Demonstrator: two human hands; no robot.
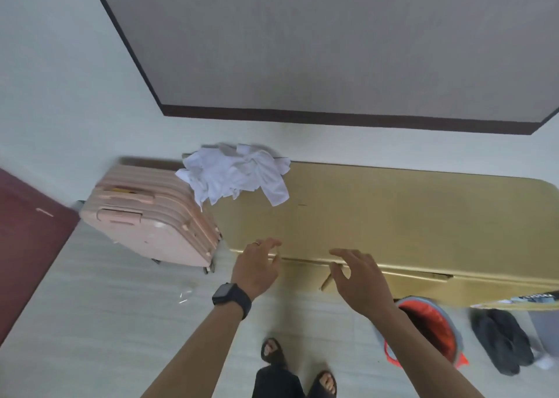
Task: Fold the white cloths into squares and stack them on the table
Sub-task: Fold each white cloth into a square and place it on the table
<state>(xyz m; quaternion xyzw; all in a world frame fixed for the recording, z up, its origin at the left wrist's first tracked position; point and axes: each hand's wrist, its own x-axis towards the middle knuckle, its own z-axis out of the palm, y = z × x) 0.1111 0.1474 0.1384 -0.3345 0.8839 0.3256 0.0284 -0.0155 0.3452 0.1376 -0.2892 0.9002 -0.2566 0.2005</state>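
A crumpled pile of white cloths (237,173) lies at the far left end of a long tan table (393,216), partly hanging over its left edge. My left hand (257,264), with a black watch on the wrist and a ring on one finger, hovers at the table's near edge with fingers spread and nothing in it. Just to its right, my right hand (360,279) is also at the near edge, fingers apart and empty. Both hands are well short of the cloth pile.
A pink suitcase (151,216) stands on the floor against the table's left end. An orange-lined grey bucket (429,325) and dark slippers (502,340) sit on the floor at the right, under the table's front. A dark red door (27,240) is at the far left.
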